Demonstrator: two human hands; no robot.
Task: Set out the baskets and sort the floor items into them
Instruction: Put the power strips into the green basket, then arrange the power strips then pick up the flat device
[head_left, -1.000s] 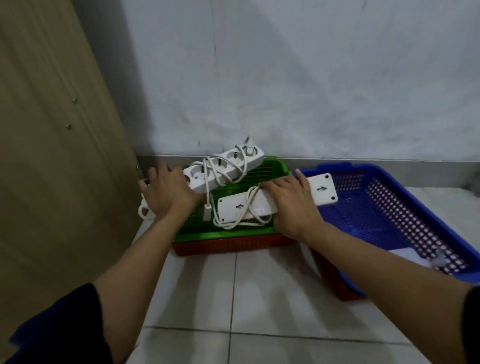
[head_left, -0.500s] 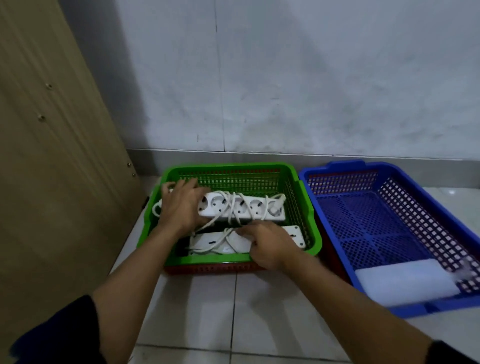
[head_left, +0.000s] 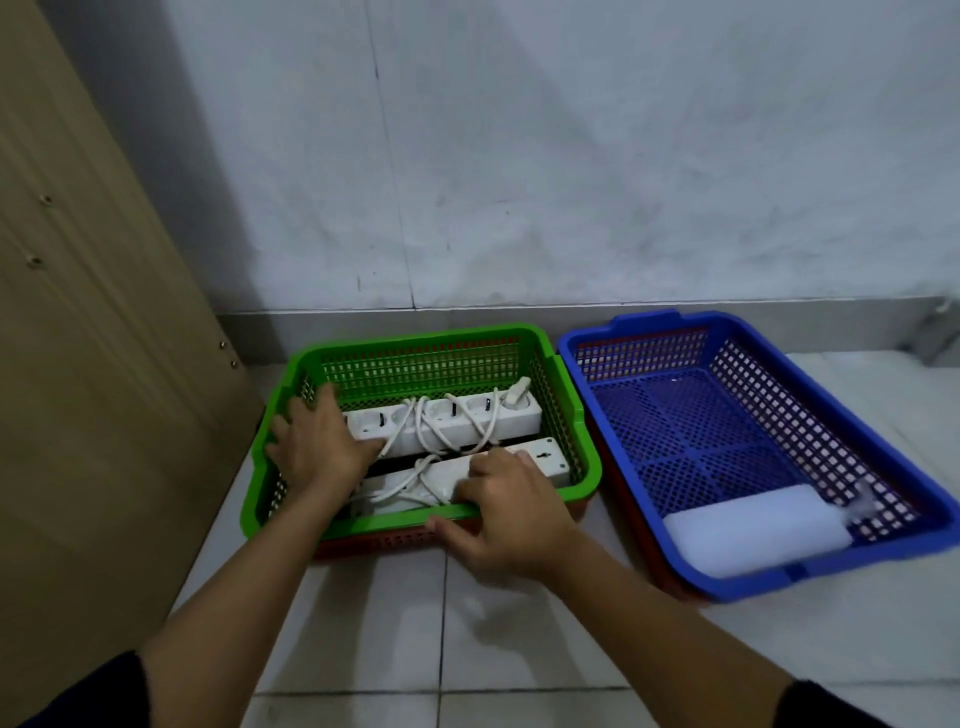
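A green basket (head_left: 584, 457) stands on the floor tiles by the wall, nested on a red basket (head_left: 379, 540). Two white power strips with wound cords lie inside it. The far strip (head_left: 483, 421) lies level, and my left hand (head_left: 317, 447) rests flat on its left end with fingers spread. The near strip (head_left: 540, 460) lies along the front wall. My right hand (head_left: 506, 512) has its fingers on this strip and its thumb outside the front rim. To the right a blue basket (head_left: 878, 426) holds a white roll (head_left: 753, 535).
A wooden cabinet side (head_left: 93, 364) stands close on the left of the green basket. The grey wall (head_left: 571, 156) and its skirting run right behind both baskets. A red basket edge (head_left: 639, 535) shows under the blue one. Bare white tiles (head_left: 363, 634) lie in front.
Both power strips went from above the green basket down onto its floor. My hands lowered with them; the left hand's fingers have spread, and the right thumb now sits outside the rim.
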